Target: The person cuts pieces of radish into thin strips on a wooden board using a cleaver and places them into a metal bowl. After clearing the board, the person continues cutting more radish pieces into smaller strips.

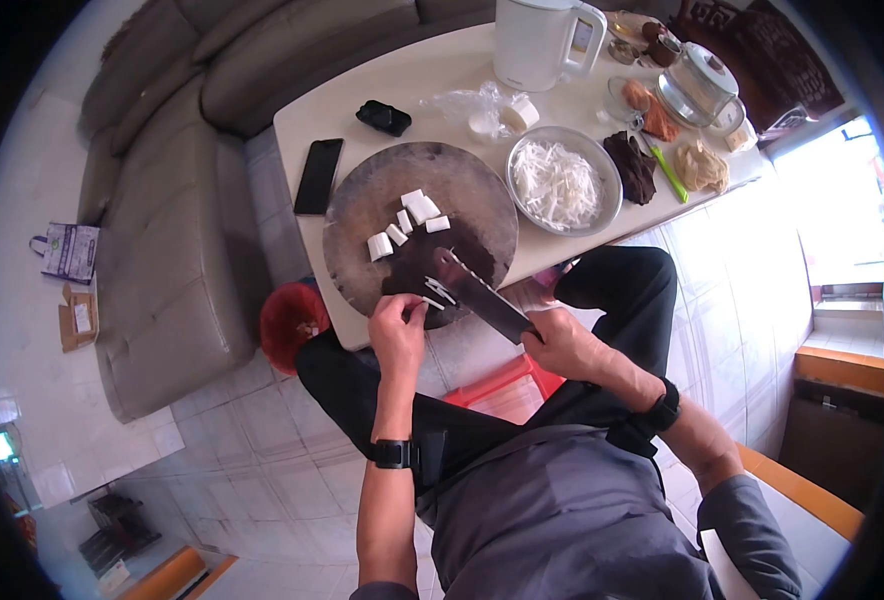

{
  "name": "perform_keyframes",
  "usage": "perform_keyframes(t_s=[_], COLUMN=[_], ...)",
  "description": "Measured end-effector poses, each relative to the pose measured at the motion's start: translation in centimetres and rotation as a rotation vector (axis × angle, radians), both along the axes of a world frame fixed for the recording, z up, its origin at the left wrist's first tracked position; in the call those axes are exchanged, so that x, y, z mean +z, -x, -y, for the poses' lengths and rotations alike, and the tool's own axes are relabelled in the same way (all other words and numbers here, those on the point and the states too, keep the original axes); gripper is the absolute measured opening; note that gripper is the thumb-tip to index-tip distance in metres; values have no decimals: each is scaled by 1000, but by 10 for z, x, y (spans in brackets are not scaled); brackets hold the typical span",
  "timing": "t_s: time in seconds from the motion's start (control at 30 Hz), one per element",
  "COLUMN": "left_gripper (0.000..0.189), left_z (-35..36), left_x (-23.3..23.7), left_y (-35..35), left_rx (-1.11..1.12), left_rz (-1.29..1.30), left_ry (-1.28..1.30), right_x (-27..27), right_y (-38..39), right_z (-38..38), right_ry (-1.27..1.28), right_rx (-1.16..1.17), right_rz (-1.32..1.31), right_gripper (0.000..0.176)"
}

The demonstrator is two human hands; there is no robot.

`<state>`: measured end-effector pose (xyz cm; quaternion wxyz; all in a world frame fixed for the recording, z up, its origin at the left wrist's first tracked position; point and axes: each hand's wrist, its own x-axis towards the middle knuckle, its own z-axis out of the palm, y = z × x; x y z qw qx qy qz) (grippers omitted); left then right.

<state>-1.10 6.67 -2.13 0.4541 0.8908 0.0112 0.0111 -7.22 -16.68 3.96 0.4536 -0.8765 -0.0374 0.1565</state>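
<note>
Over the board (362, 190), right hand (559, 345) gripping the cleaver (487, 303).

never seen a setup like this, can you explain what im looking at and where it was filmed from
There is no machine doing the work here, just a person using bare hands. The one picture comes from a camera worn on their head, looking forward and down, so their own lap and arms show at the bottom.

The right hand holds a dark cleaver. The left hand is at thin white strips near the edge of a round chopping board. Thicker white pieces lie further up the board.

On the table around it are a phone, a metal bowl of white shreds and a white kettle.
</note>
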Motion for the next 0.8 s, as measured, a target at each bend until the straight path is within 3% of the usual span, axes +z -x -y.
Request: perform_keyframes(t_s=[0.2,0.8], left_gripper=[11,9], left_z=[7,9], left_x=[-4,-16], left_y=[22,22], left_rx=[-119,-111], left_rz=[367,437], left_ry=[-217,-196], right_x=[5,8], right_y=[7,6], right_z=[-15,-18], right_ry=[152,254], right_rx=[92,150], right_rz=[42,-6], right_gripper=[15,10])
